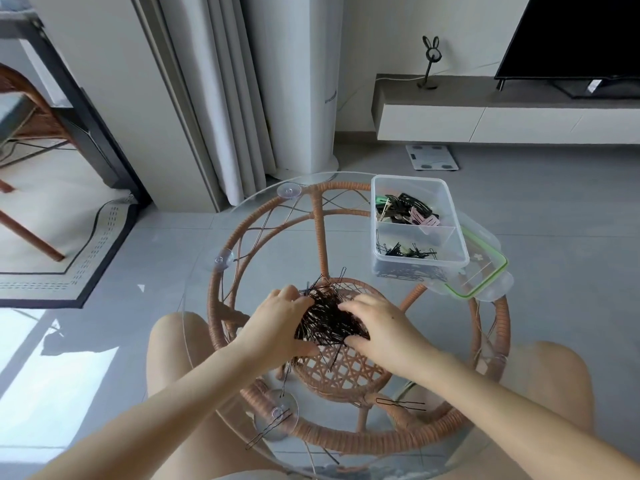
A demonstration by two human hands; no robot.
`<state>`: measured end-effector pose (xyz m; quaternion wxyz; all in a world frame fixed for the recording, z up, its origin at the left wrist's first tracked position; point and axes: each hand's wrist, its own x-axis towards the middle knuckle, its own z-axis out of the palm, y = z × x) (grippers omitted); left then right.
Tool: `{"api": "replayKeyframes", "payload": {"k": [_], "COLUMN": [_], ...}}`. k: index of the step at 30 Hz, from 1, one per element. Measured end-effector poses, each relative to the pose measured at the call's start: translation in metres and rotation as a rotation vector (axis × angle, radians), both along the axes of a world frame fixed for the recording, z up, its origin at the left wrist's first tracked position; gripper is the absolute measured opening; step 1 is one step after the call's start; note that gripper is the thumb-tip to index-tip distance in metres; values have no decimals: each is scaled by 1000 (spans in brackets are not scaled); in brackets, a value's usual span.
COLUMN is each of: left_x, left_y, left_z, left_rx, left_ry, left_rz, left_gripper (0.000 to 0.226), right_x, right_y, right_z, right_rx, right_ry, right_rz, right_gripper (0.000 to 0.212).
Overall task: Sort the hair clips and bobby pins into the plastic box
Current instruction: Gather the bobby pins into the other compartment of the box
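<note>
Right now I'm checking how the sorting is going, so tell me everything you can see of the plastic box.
The plastic box is clear, rectangular, with rounded corners and no lid on. It stands upright on the far right part of the round glass tabletop. An inner wall splits it into compartments: the far one holds black, pink and green hair clips, the near one a thin scatter of black bobby pins. Its right side rests against a clear lid with a green seal. Neither hand touches it.
</note>
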<state>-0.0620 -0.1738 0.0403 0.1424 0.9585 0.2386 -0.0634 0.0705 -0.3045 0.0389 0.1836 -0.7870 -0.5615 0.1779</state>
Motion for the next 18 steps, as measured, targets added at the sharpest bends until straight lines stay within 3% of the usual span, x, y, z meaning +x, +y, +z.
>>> {"api": "replayKeyframes", "payload": {"k": [6,18], "left_x": [6,6], "left_y": [4,24], "left_z": [7,44], "left_rx": [-71,-189], "left_ry": [-61,-240], "left_rz": [69,291], "left_gripper": [39,19], "right_x": [0,24], "right_y": [-1,-9], "right_z": [1,38], "right_rx": [69,198], "right_ry": [47,128], "right_rz": [-82,-222], "right_gripper": [31,20]}}
